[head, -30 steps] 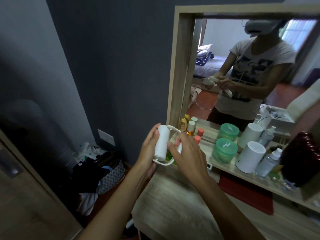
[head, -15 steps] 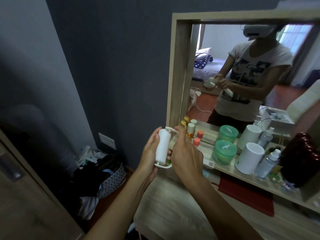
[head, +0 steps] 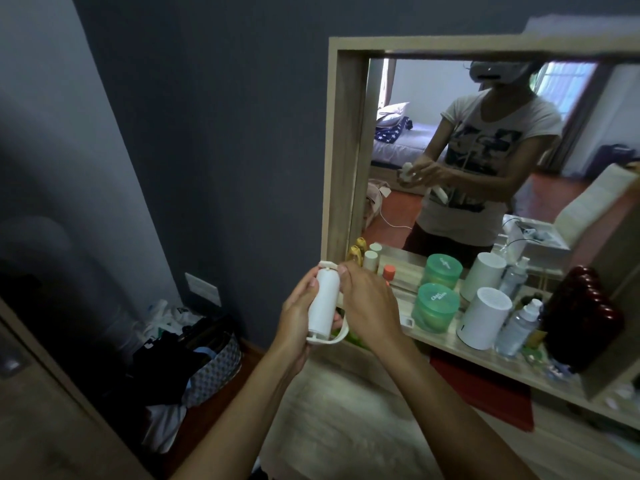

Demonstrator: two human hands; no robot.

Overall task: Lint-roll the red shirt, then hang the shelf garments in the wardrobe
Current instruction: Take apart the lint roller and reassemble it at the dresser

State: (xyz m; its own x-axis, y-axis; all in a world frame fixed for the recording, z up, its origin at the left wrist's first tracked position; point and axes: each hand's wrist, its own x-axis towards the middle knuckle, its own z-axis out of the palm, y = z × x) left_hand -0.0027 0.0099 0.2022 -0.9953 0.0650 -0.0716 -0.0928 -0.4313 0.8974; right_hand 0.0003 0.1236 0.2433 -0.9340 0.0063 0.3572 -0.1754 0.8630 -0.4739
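1. We see a dim room; the left side and the floor corner fall into deep shadow.
2. The brightest spot is a window reflected in the mirror (head: 485, 150), at its upper right.
3. Wide-angle bending at the edges; the wooden frame leans.
4. Overall soft; the lower edge is smeared.

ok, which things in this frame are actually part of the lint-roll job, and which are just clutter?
In the job:
- white cylindrical lint roller, upright
- left hand gripping its roll
- right hand at its white frame

Lying about:
- two green lidded tubs
- white cylindrical speaker
- clear spray bottle
- orange-capped bottle
- patterned basket of clothes on the floor
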